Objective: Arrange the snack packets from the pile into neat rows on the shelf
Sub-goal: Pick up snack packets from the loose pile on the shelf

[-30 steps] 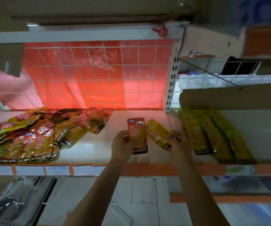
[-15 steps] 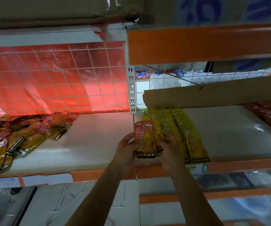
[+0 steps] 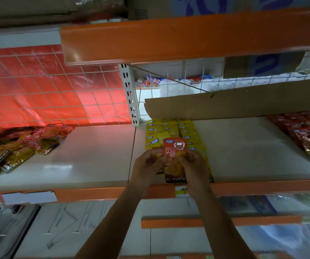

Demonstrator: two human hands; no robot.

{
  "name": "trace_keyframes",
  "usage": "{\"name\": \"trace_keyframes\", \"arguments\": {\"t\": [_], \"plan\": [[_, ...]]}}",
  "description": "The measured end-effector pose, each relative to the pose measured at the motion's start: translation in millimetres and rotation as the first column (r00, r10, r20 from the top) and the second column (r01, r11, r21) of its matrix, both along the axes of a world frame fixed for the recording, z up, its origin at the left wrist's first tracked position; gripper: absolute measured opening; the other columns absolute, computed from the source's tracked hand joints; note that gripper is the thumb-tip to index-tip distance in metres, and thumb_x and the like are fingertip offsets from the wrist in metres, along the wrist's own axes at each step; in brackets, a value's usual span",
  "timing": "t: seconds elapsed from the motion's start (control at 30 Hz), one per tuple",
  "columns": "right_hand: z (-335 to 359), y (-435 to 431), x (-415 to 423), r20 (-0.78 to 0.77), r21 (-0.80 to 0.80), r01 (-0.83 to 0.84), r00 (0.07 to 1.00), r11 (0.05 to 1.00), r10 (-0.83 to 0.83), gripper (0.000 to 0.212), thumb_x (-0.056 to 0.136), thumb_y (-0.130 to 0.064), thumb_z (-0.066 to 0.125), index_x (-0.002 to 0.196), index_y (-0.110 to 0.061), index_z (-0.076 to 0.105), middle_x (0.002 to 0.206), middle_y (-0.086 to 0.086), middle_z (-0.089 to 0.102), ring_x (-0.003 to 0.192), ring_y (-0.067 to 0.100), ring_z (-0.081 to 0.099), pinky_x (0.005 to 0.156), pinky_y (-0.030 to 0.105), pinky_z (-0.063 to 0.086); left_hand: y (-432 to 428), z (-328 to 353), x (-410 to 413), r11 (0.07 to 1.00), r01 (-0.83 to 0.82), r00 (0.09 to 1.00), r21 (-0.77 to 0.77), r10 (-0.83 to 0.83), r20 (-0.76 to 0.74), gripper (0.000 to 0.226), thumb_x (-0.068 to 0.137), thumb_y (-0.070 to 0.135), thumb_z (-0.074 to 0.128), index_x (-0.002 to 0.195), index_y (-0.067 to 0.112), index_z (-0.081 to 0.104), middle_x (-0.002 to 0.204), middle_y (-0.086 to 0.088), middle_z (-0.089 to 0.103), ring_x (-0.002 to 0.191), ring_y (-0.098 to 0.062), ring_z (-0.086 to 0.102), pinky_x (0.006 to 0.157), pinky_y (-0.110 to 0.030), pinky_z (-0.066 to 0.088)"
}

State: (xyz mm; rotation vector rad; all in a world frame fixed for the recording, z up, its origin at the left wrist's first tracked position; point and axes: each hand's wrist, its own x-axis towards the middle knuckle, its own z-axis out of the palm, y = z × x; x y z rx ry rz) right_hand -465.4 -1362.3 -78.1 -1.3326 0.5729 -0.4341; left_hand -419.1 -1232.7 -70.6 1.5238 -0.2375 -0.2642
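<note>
Reference point for all positions: the slotted upright at the back of the shelf. The orange packet is held just right of the upright's foot and forward of it, over the front end of the yellow rows. Its printed lower edge comes close to the shelf's orange front lip. Left hand: grip closed on the packet's left edge, fingers curled round it. Right hand: grip closed on the packet's right edge, fingers curled on its face. A second packet may sit behind the first in the left grip, but blur prevents confirmation. The yellow rows run from beside the upright's foot toward the front lip, three abreast, set close side by side. The pile lies well left of the upright, loose and overlapping, its rear edge near the wire grid and its far-left end reaching the front lip. Between pile and upright a band of bare white shelf surface runs from grid to lip. Right of the yellow rows a second bare stretch extends to the red packets, far right of the upright. A cardboard sheet stands along the back, starting just right of the upright, with its lower edge above the rear of the yellow rows. The upper shelf overhangs the upright's top. A yellow label sits on the lip below the hands.
</note>
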Motion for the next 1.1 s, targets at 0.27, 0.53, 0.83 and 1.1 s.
{"name": "trace_keyframes", "arguments": {"t": [0.27,0.53,0.83,1.1], "plan": [[-0.5,-28.8,-1.9,-0.061,0.064,0.218,0.975,0.974,-0.214,0.026,0.086,-0.003,0.060,0.113,-0.002,0.059,0.104,0.016,0.067,0.090,0.031,0.066,0.072,0.040,0.056,16.7,-16.6,21.8,0.928,-0.208,0.978,0.310,0.195,0.073,0.034,0.076,0.004,0.075,0.084,0.034,0.064,0.099,-0.002,0.072,0.087,-0.018,0.069,0.081,-0.039,0.056],[1.1,-31.8,0.3,-0.061,0.019,0.256,0.965,0.966,-0.255,0.027,0.086,-0.004,0.062,0.113,-0.007,0.059,0.101,0.012,0.067,0.086,0.026,0.066,0.064,0.029,0.051,17.9,-12.7,27.5,0.755,-0.120,0.976,0.645,-0.028,0.215,0.033,0.087,0.016,0.066,0.118,0.024,0.059,0.109,0.000,0.068,0.083,-0.009,0.060,0.065,-0.011,0.043],[1.1,-14.7,2.3,-0.061,0.023,0.284,0.958,0.959,-0.282,0.025,0.087,-0.002,0.061,0.112,-0.004,0.059,0.100,0.012,0.067,0.087,0.026,0.066,0.069,0.033,0.054,25.6,-11.3,27.7,0.595,-0.064,0.920,0.801,-0.275,0.278,0.038,0.093,0.024,0.058,0.130,0.029,0.056,0.116,-0.007,0.060,0.098,-0.021,0.062,0.088,-0.031,0.051],[-0.3,-8.9,-8.6,-0.025,0.005,0.301,0.953,0.954,-0.301,0.021,0.086,-0.002,0.061,0.106,-0.007,0.059,0.091,0.007,0.066,0.080,0.021,0.065,0.065,0.031,0.053,34.6,-9.8,30.6,0.586,0.008,0.884,0.811,-0.383,0.268,0.040,0.091,0.018,0.060,0.129,0.028,0.058,0.121,-0.009,0.046,0.102,-0.024,0.057,0.096,-0.026,0.045]]}}
